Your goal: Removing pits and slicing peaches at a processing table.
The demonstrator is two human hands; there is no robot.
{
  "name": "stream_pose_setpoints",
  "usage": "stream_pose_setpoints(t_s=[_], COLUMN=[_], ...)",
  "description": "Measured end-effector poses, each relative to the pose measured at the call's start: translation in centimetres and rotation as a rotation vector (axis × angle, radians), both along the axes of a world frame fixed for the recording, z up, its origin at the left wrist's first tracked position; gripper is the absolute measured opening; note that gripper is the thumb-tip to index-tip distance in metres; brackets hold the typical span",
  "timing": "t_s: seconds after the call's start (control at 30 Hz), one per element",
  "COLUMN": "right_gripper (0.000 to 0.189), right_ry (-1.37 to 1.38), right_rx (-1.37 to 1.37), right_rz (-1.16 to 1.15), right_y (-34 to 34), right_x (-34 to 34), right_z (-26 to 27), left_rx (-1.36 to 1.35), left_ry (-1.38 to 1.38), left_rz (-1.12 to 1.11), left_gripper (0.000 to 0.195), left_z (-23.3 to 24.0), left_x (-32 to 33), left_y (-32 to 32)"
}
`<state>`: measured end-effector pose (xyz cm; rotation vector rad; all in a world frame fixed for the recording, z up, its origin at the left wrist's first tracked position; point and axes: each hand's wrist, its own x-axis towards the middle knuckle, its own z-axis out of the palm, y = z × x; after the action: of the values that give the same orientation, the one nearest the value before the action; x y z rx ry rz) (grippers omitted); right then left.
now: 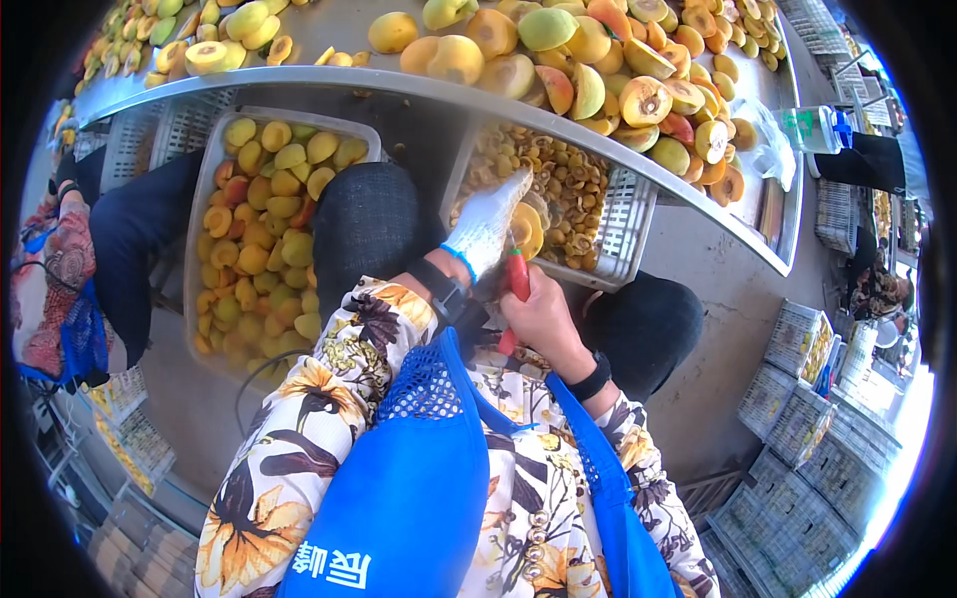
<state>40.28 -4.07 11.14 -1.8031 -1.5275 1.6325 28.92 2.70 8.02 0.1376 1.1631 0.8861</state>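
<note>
My left hand [490, 220], in a white knit glove with a blue cuff, holds a yellow peach half [527, 230] cut side up. Bare and closed, my right hand [544, 310] grips a red-handled hand tool [518, 275] with a green collar. Its thin metal end meets the fruit's cut face; the exact tip shape is too blurred to tell. Below both hands, between my knees, a white plastic crate [626, 224] holds pits and fruit scraps [572, 190]. Left of my knee stands a translucent tub [196, 299] filled with peach halves [258, 247].
A metal-rimmed table [448, 91] spans the front, heaped with cut peaches [591, 41]. On its right lie a clear plastic bag [770, 142] and a bottle [811, 128]. Another person [119, 247] sits close at left. Stacked crates [785, 404] stand at right.
</note>
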Motion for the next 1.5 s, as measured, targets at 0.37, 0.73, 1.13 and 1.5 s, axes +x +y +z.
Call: stream_pose_setpoints(t_s=[0.37,0.73,1.13,1.5], right_gripper=[0.015,0.013,0.016,0.011], right_ry=[0.604,0.66,0.103,1.013], right_rx=[-0.564,-0.565,0.203,-0.939], right_rz=[-0.282,-0.271,0.063,-0.442], right_y=[0.3,0.3,-1.2,0.6], right_x=[0.1,0.6,-0.5,0.8], right_z=[1.4,1.0,-2.6,1.8], left_rx=[-0.057,0.138,-0.076,0.385], left_ry=[-0.167,-0.07,-0.409,0.188], left_rz=[-0.01,-0.036,0.107,-0.101], left_gripper=[0.029,0.027,0.028,0.033], left_z=[-0.4,-0.7,0.0,0.5], left_x=[-0.2,0.0,0.2,0.3], left_y=[-0.3,-0.5,-0.3,-0.4])
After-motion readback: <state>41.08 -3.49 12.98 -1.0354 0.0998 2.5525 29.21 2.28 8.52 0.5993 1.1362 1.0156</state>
